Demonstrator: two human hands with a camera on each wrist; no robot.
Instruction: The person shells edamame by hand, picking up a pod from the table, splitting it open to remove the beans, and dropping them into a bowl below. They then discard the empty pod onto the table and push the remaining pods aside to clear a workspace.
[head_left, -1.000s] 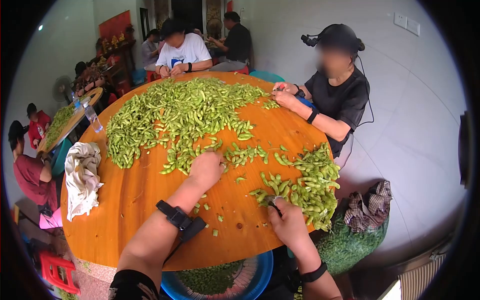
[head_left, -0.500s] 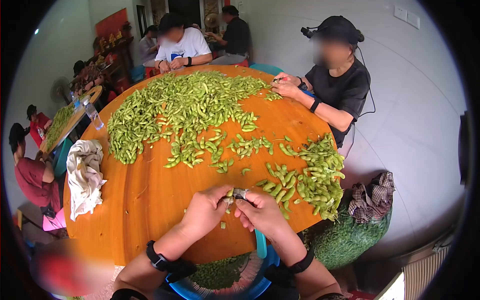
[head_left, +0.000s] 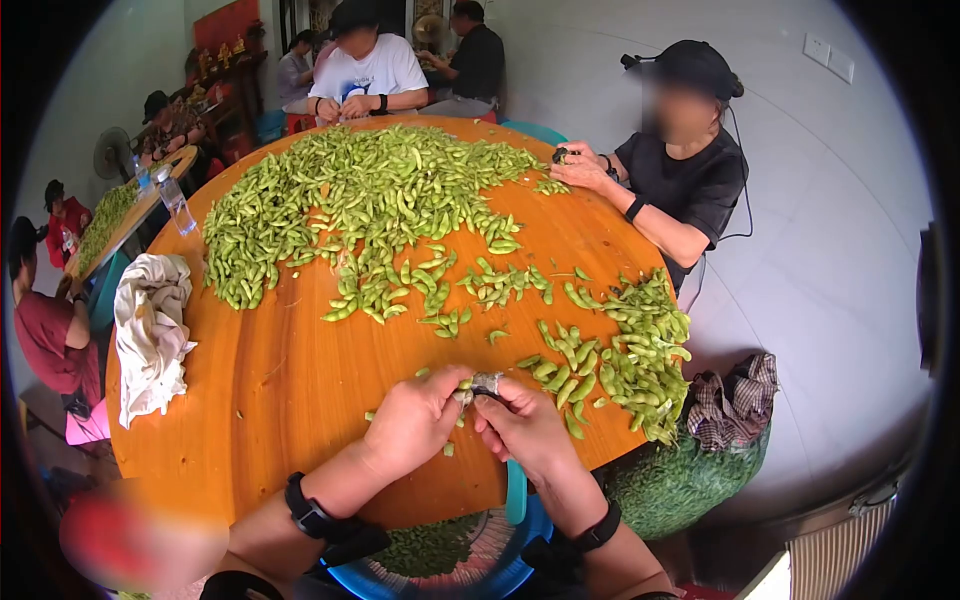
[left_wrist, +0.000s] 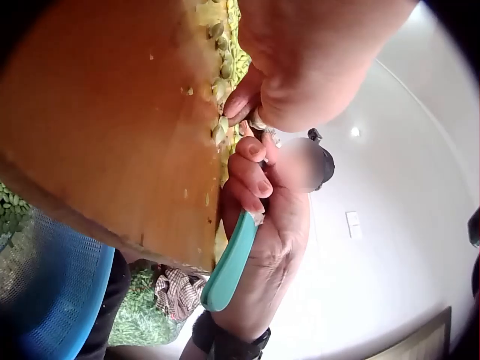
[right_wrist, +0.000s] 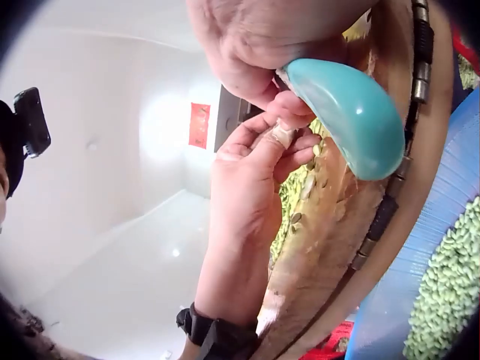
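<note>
My left hand [head_left: 410, 425] pinches a green soybean pod [head_left: 462, 389] between thumb and fingers above the near part of the table. Close against it, my right hand [head_left: 525, 425] grips a tool with a teal handle [head_left: 516, 492], which sticks out below the palm. A grey piece [head_left: 487, 383] shows at the right fingertips beside the pod; fingers hide the tool's working end. In the right wrist view the handle [right_wrist: 349, 112] looks broad and rounded. Loose pods [head_left: 570, 370] lie just beyond the right hand.
A large pod heap [head_left: 370, 190] covers the far table [head_left: 290, 420]; another pile [head_left: 645, 350] sits at its right edge. A blue basin [head_left: 535, 545] holding shelled beans [right_wrist: 450, 277] stands below the near edge. A cloth [head_left: 150, 330] lies left; a full green sack [head_left: 680, 480] stands right. People sit around.
My left hand has come back from the loose pods in mid-table, and my right hand has moved left from the right-hand pile. Both have met at the near side, with a pod between them.
</note>
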